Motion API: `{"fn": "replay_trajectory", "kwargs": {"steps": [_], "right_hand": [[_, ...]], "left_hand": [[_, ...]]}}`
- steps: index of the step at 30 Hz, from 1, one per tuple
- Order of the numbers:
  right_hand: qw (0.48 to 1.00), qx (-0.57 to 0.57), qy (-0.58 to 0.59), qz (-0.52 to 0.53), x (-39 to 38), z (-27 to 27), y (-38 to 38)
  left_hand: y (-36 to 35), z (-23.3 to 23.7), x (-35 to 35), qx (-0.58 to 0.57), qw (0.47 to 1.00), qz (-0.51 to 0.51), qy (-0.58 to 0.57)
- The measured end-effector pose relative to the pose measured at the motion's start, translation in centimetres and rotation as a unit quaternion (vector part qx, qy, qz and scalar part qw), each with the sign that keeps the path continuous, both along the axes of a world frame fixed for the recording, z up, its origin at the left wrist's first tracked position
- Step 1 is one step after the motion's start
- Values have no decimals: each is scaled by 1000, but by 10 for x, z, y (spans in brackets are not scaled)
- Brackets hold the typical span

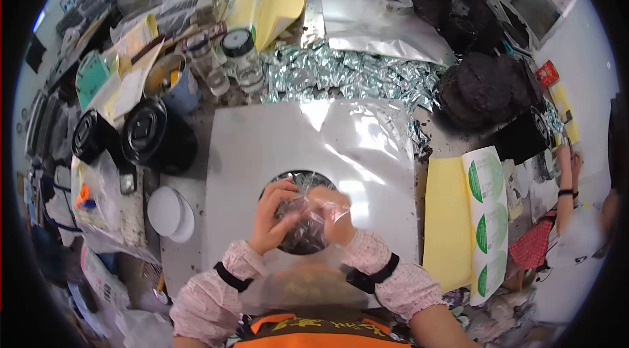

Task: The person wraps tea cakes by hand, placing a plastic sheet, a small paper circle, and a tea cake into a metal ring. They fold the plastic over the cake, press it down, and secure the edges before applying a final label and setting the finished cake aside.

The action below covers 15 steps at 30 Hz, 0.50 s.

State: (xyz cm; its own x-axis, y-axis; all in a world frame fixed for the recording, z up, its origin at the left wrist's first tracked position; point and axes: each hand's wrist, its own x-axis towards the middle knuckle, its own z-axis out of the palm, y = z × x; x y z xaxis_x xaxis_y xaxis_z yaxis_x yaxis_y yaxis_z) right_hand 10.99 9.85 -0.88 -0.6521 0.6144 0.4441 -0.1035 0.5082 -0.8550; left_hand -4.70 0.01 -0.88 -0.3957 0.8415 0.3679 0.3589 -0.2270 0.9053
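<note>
Your left hand [274, 217] and right hand [331, 214] meet over a round black container [303, 249], which sits on a shiny grey metallic board [242, 145] in front of you. Your right fingers bunch around crinkled clear plastic film [303, 202] at the container's mouth; your left fingers are half-curled with the thumb apart, and whether they pinch the film you cannot tell. Small silvery-green foil packets [354, 73] lie heaped beyond the board, with a yellow paper sheet [448, 223] to its right.
</note>
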Motion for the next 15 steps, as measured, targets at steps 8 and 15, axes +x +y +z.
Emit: {"fn": "replay_trajectory", "kwargs": {"steps": [8, 15], "right_hand": [[987, -39, -53, -145, -22, -1, -36], [953, 166, -229, -104, 9, 58, -36]], "left_hand": [[-4, 11, 8, -98, 984, -29, 144], [-14, 12, 1, -112, 936, -149, 297]]}}
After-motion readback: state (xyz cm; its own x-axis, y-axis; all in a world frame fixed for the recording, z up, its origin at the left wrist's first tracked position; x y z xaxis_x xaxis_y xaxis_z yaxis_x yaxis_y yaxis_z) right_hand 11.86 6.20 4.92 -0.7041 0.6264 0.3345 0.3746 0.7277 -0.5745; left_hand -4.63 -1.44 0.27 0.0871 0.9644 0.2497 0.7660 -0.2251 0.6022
